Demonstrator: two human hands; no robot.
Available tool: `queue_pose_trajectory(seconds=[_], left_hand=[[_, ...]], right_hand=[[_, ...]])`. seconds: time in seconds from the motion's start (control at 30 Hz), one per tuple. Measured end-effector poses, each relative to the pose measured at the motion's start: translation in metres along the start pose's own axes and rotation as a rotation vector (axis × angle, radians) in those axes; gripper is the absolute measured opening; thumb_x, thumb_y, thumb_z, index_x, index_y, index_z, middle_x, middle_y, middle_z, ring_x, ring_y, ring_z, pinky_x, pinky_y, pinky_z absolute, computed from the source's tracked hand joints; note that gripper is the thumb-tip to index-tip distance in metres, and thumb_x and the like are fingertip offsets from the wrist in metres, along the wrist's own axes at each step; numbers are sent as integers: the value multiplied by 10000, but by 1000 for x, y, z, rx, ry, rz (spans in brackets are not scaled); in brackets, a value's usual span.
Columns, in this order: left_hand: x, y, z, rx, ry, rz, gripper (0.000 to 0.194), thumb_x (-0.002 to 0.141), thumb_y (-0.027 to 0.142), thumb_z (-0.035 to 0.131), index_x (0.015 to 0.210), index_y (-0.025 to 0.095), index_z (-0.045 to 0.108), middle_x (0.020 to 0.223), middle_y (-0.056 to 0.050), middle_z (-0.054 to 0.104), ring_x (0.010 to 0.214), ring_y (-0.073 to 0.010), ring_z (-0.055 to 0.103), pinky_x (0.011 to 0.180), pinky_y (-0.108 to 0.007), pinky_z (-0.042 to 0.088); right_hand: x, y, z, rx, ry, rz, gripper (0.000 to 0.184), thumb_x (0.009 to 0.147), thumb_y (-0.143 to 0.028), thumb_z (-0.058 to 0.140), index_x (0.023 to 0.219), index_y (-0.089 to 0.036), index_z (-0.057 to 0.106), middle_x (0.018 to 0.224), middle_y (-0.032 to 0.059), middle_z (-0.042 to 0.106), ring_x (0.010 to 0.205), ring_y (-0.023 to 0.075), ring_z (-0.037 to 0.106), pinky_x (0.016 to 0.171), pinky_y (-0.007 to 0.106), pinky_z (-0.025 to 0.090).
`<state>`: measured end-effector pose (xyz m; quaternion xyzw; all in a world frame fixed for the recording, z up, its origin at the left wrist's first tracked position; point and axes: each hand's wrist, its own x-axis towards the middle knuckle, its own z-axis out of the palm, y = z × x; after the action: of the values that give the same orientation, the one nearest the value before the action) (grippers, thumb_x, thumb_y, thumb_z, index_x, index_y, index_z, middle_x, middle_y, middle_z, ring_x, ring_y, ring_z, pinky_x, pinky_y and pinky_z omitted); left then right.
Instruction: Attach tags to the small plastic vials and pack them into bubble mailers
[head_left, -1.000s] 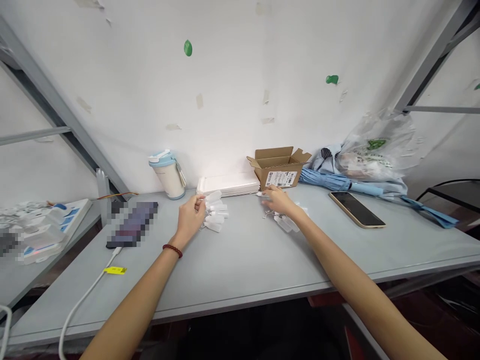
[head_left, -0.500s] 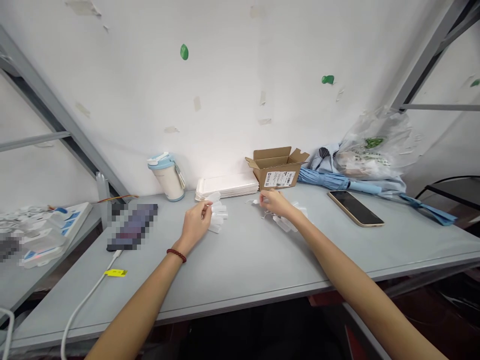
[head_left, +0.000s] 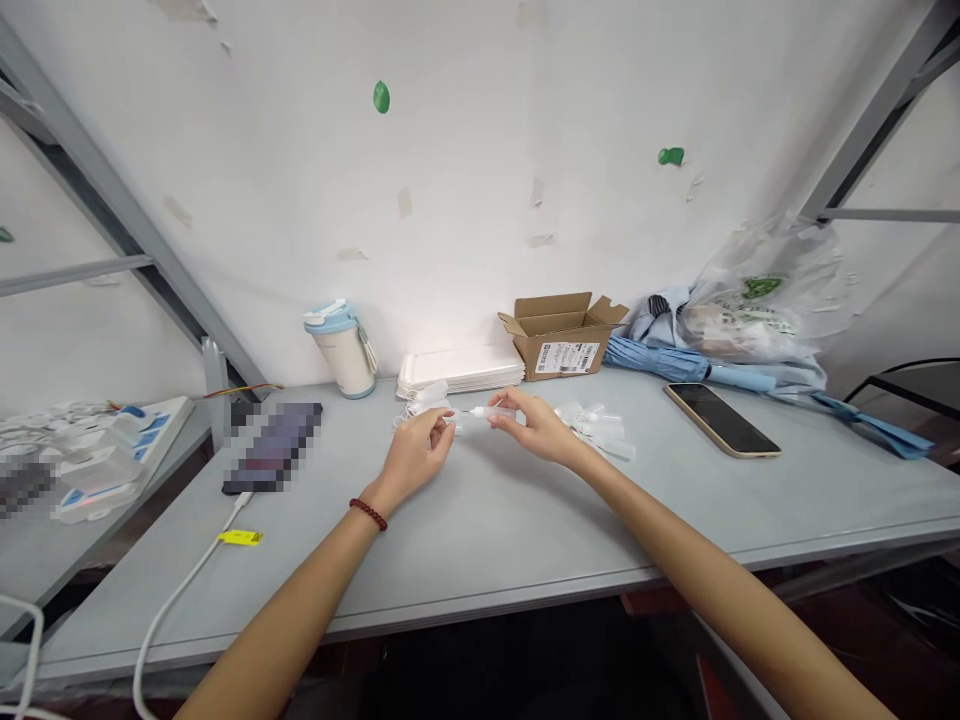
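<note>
My right hand (head_left: 536, 425) pinches a small translucent tube with a white tip (head_left: 491, 411) between thumb and fingers. The tip points left, toward my left hand (head_left: 420, 445). My left fingers are closed close to that tip; a thin line shows between them and the tube, but what they hold is too small to tell. Behind my left hand lies a pile of white and clear pieces with thin strings (head_left: 427, 397). A second pile of similar clear pieces (head_left: 604, 430) lies right of my right hand, partly hidden by it.
A stack of flat white trays or boxes (head_left: 461, 370) and an open cardboard box (head_left: 564, 345) stand by the wall. A cup (head_left: 345, 355) and a dark phone (head_left: 274, 447) are left. Another phone (head_left: 720, 420), a blue umbrella (head_left: 660, 357) and a plastic bag (head_left: 757, 300) are right.
My right hand has moved left from beside the right pile, and a translucent tube now shows in its fingers. My left hand has shifted slightly right, so the hands are closer together.
</note>
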<state>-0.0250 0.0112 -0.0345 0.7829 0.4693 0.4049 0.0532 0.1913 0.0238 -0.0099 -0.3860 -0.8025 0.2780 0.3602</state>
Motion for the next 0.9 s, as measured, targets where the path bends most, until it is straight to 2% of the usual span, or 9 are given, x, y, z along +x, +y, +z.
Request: queue_pose_trajectory(seconds=[0.2, 0.43, 0.9], left_hand=[[-1, 4, 2, -28, -21, -8, 245, 870, 338, 460, 965, 162, 602, 636, 11, 604, 534, -118, 509, 564, -244, 424], [1, 7, -2, -7, -6, -63, 287, 894, 368, 419, 960, 168, 614, 671, -8, 633, 566, -132, 533, 598, -253, 428], [-1, 6, 0, 20, 23, -24, 259, 896, 337, 437, 975, 171, 619, 664, -3, 627, 574, -133, 538, 598, -245, 418]], right_hand=[[-1, -7, 1, 83, -9, 48, 242, 875, -426, 473, 932, -202, 546, 768, 6, 659, 707, 135, 557, 515, 214, 307], [-1, -10, -2, 149, 26, 76, 227, 879, -392, 457, 864, -189, 560, 706, -5, 620, 692, 127, 535, 623, 238, 369], [0, -10, 2, 148, 61, 107, 268, 873, -411, 454, 777, -180, 551, 632, -26, 562, 609, 106, 492, 587, 230, 345]])
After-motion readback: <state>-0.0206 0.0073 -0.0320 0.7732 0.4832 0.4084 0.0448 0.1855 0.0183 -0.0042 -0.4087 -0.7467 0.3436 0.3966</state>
